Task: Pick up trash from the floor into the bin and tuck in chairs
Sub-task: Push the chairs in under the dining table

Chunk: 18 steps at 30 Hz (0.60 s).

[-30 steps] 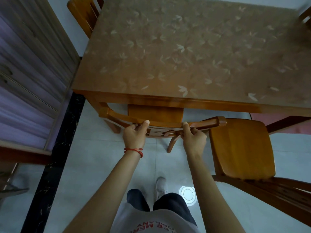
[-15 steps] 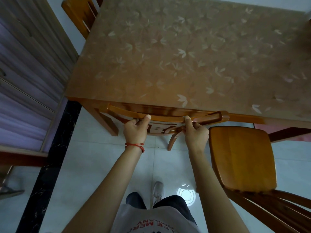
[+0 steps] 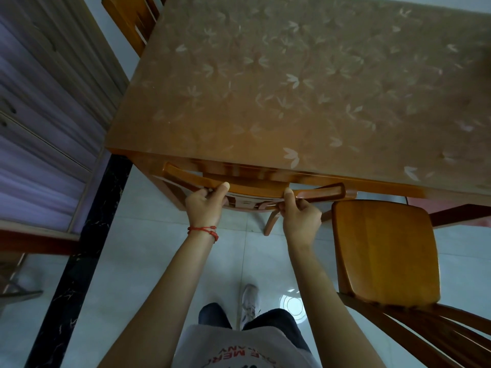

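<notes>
A wooden chair point(image 3: 255, 187) stands pushed under the near edge of the wooden table point(image 3: 305, 96); only its curved top rail and a bit of one leg show, and its seat is hidden beneath the tabletop. My left hand point(image 3: 206, 205), with a red string on the wrist, grips the rail left of centre. My right hand point(image 3: 299, 213) grips the rail right of centre. A second wooden chair point(image 3: 385, 251) stands pulled out to the right, its seat fully visible and clear of the table.
A third chair point(image 3: 130, 19) sits at the table's far left corner. Wood-framed panels point(image 3: 45, 123) and a black floor strip point(image 3: 79, 261) line the left side. The floor is pale tile; my shoe point(image 3: 249, 301) shows below.
Both hands have pushed the chair forward; its seat, visible a second ago, has slid under the table and the top rail now lies against the table edge.
</notes>
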Tool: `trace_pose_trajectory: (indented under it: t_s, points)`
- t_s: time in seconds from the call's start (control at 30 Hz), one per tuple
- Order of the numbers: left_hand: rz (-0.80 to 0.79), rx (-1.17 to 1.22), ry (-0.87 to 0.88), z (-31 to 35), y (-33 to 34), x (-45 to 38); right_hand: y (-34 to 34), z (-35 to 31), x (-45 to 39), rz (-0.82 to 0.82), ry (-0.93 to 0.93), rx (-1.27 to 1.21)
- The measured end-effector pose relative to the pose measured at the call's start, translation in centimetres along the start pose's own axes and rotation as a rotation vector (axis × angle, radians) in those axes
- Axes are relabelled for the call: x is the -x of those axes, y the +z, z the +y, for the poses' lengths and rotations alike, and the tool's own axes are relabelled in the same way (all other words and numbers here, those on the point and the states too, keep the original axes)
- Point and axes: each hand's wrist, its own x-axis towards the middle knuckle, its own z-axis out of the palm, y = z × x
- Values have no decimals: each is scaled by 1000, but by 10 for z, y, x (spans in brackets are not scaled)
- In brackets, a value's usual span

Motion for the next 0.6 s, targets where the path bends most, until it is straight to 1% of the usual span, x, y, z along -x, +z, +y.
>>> trace_pose_trajectory:
  t_s: [0.3,0.6]
  points:
    - [5,56,-5,0,-2,0,2,-3,4,18,-1,8]
    - [10,7,0,-3,3,3,-2,-1,0,-6,17,-30]
